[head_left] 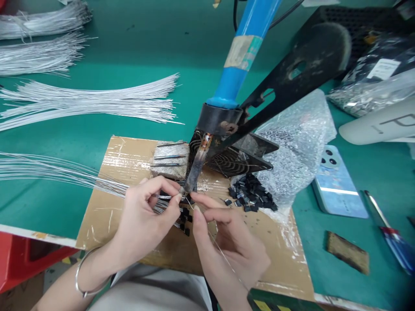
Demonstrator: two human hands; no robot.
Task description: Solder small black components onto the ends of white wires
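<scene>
My left hand (pixel 145 216) is closed in a pinch just below the tip of a blue-handled soldering iron (pixel 231 82); the small piece between its fingertips is too hidden to name. My right hand (pixel 227 242) pinches a thin solder wire (pixel 223 255), whose end reaches the iron's tip. Thin grey wires (pixel 110 186) run from the left under my left hand. Several of them end in black connectors (pixel 185 218) between the hands. A black metal holder (pixel 292 73) clamps the iron above the cardboard (pixel 106 216).
A pale block (pixel 170 160) with metal rods stands left of the iron. Loose black connectors (pixel 253 193) and a plastic bag (pixel 292 151) lie right of it. Farther right are a phone (pixel 340 181), a brown block (pixel 347 252) and a screwdriver (pixel 394 237). Wire bundles (pixel 90 101) lie at the back left.
</scene>
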